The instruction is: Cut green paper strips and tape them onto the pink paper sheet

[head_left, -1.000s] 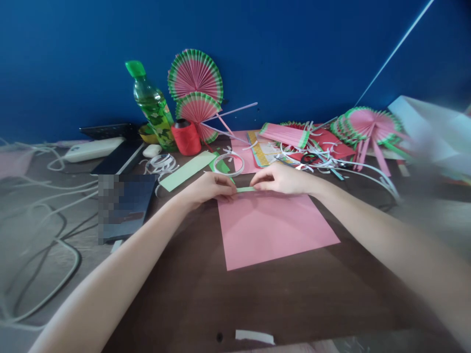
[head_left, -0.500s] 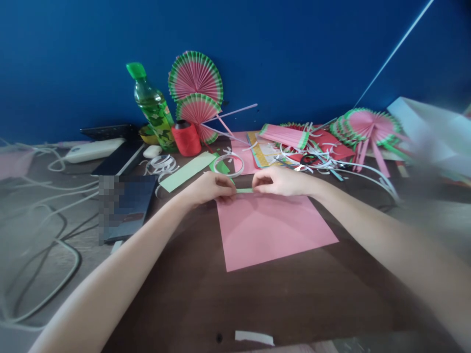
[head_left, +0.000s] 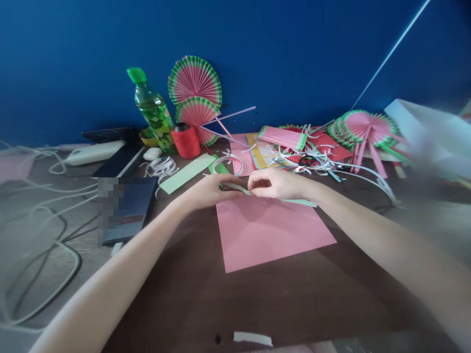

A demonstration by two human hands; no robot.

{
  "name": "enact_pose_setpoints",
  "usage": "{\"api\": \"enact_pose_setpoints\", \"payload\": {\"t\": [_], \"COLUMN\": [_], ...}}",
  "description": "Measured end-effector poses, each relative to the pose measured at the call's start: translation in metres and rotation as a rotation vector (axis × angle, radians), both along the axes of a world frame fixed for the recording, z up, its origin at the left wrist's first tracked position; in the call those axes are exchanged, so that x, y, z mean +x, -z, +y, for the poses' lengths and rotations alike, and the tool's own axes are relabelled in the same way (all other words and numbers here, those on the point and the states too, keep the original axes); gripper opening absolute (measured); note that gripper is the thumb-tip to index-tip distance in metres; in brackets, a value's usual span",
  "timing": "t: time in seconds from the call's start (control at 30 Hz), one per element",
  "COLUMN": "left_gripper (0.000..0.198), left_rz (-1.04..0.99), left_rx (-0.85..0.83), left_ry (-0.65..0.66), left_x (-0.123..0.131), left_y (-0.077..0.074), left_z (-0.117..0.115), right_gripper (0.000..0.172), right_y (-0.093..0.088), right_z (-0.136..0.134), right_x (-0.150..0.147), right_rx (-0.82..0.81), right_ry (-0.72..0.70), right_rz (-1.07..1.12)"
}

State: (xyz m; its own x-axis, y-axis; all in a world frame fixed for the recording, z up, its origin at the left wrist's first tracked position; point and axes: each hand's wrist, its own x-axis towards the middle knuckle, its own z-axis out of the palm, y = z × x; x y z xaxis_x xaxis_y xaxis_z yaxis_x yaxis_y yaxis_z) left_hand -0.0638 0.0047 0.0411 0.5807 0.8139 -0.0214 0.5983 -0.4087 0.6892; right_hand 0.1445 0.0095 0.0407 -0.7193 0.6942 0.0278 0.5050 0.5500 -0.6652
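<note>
Right hand (head_left: 276,183) pinches a green strip (head_left: 240,188), now bowed loose at the pink sheet's (head_left: 275,233) far edge. Half-open left hand (head_left: 212,190) perhaps grips it.

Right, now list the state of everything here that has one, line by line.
Pale green strip: bowed
Left grip: curled around the strip's left part
Right grip: pinching the strip
Pink sheet: flat on the desk
Bottle: capped
Spool: wound with red thread
Upper round fan: spread open
Right-hand fans: spread open
Pleated pink bundle: folded shut
</note>
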Motion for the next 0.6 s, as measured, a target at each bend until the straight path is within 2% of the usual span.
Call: {"api": "enact_pose_setpoints", "payload": {"t": [0.1,0.2,0.6], "left_gripper": [0.02,0.01,0.009], "left_rz": [-0.023,-0.042,-0.018], "left_rx": [0.11,0.141,0.07], "left_ry": [0.016,-0.004,-0.066], "left_x": [0.005,0.008,0.008], "left_y": [0.001,0.0,0.001], "left_z": [-0.004,-0.007,-0.007], "right_gripper": [0.01,0.01,0.009], "right_y": [-0.001,-0.004,-0.013], "right_z": [-0.002,-0.004,-0.002], "right_x": [-0.001,-0.002,0.002], "right_rx": [0.004,0.031,-0.011], "right_ry": [-0.006,-0.005,-0.008], "right_rz": [-0.003,-0.002,-0.044]}}
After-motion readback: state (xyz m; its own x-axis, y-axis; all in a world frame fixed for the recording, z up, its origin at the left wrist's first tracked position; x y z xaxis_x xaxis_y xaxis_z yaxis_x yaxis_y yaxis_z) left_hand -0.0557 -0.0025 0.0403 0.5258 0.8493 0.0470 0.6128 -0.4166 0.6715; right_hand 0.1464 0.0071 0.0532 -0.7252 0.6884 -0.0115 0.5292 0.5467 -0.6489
